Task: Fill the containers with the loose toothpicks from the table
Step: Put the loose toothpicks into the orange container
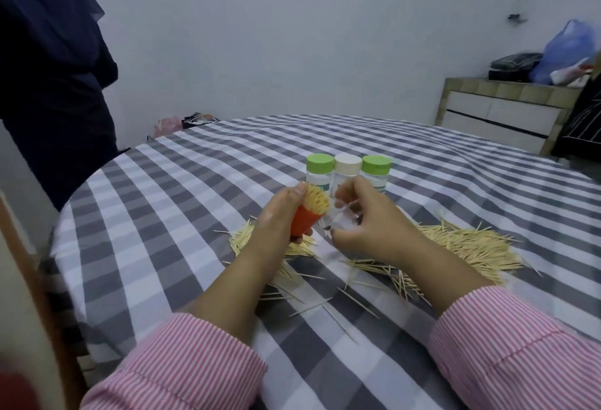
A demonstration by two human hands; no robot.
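Writing: green print is seen on the labels of the three capped containers, but it is too blurred to be read.
Counter: a cloth (182,214) checked in grey and white is spread over the whole counter, with soft folds.
Room: a pale wall is seen behind; a low tiled cabinet (500,117) stands at 2 o'clock, with a blue plastic bag (566,48) and a dark bag on it. A dark cloth (52,68) hangs at 10 o'clock.
Capped containers: three clear containers are set in a row, touching, just at 12 o'clock from the hands: a green lid (320,163), a cream lid (348,164), a green lid (376,165).
Orange container (304,221): it is held tilted above the counter, packed full with toothpicks (315,201) whose tips stand out of the mouth.
Left hand (276,221): the fingers are curled round the orange container, the thumb is laid along its upper side.
Right hand (367,217): the fingers are curled round a clear piece (338,221), just at 3 o'clock from the orange container; what the piece is cannot be told.
Loose toothpicks: one heap (465,247) lies at 3 o'clock from the hands, a smaller heap (242,239) under the left hand, and single ones (325,304) are scattered between the forearms.
Sleeves: both are striped pink and white (195,361).
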